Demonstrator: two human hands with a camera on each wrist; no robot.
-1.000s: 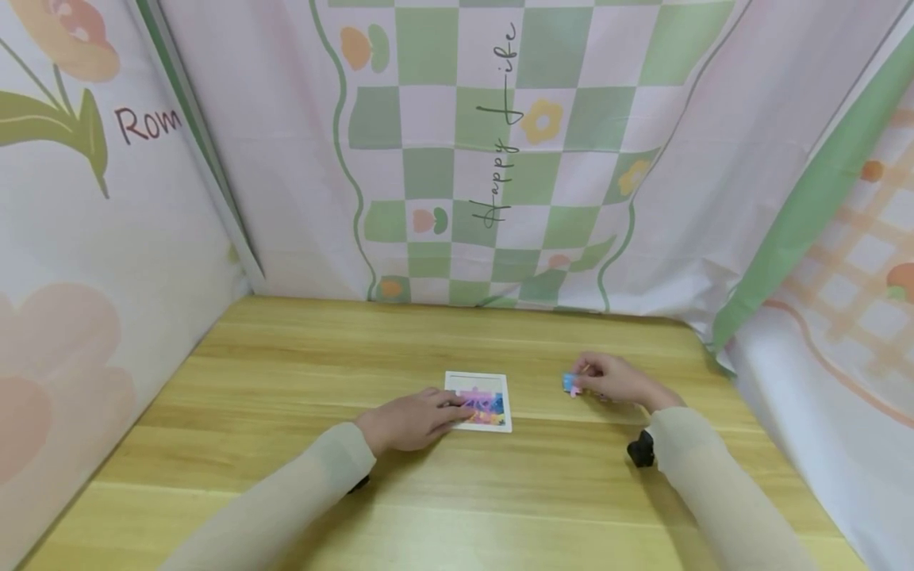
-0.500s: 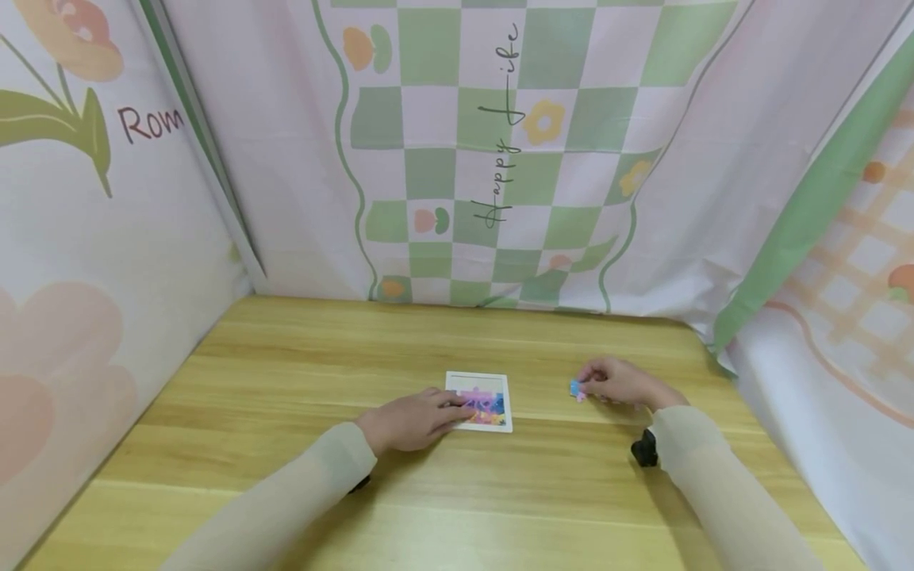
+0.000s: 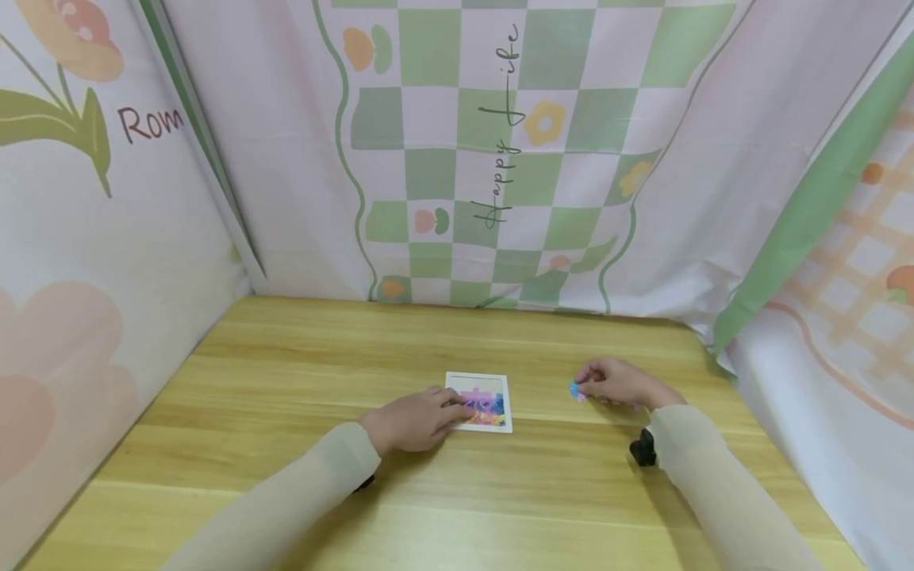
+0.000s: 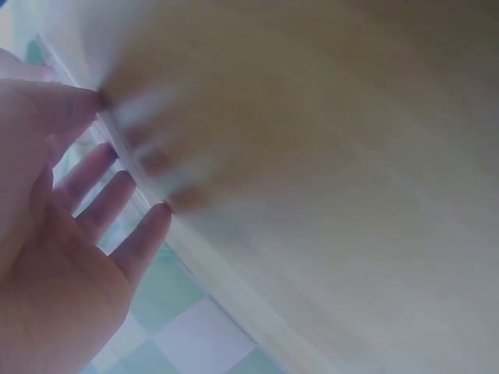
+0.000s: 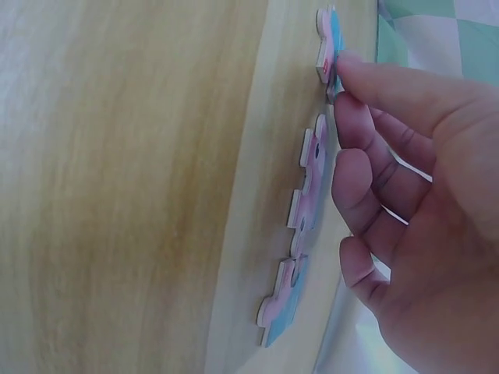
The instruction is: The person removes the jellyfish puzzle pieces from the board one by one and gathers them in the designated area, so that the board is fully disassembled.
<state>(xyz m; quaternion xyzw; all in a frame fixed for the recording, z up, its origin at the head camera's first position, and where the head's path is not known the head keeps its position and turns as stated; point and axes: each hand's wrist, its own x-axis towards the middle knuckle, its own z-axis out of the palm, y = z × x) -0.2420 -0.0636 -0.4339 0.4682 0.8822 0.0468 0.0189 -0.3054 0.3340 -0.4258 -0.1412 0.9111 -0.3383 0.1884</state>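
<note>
In the head view a white-framed jigsaw puzzle (image 3: 508, 404) lies on the table, its lower part filled with pink, purple, blue and yellow pieces and its upper part pale. My left hand (image 3: 410, 420) rests on its left side with the fingers extended. Off to the right, my right hand (image 3: 617, 382) pinches a blue-and-pink puzzle piece (image 3: 574, 389) with thumb and fingers, low over the table. Beneath that hand, the right wrist view shows several pink-and-blue puzzle pieces (image 5: 309, 175) in a line, mostly hidden in the head view.
The wooden table (image 3: 321, 341) reaches back to a green-and-white checked curtain (image 3: 500, 174). Printed cloths hang at the left and right sides. A black wrist device (image 3: 643, 449) sits under the right cuff.
The right hand has shifted slightly right and nearer with the puzzle piece, which has turned a little. The left hand has stayed on the puzzle, almost still.
</note>
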